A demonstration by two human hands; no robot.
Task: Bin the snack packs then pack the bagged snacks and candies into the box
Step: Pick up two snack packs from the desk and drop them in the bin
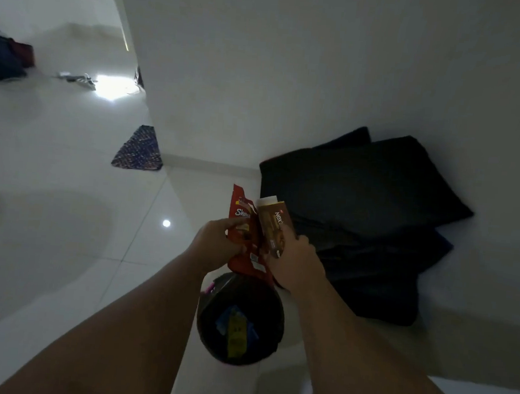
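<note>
Well, dim room, little light. White tiled floor (64, 212), pale wall, and a heap of dark cushions (360, 204) stacked against it, just beside the work.

Round bin (267, 306) with a black liner stands on the floor, close against the cushions. A yellow wrapper (237, 335) already lies inside with something blue.

Two snack packs are held over the bin's far edge rather than over its middle. The red pack (241, 217) is in the left hand (214, 243), fingers and thumb pinched on its side. The brown pack (273, 226) is in the right hand (298, 262), fingers wrapped round its lower half. The packs overlap and touch. The box is not in sight.

Risks, as I judge them:
- Let go from here, the light packs could drift past the rim onto the cushions or tile.
- Since they overlap, freeing one may tug the other loose early.
- In this gloom, a dark-wrapped stray on the cushions would be easy to miss.
- A forearm dropping low could nudge the bin.
</note>
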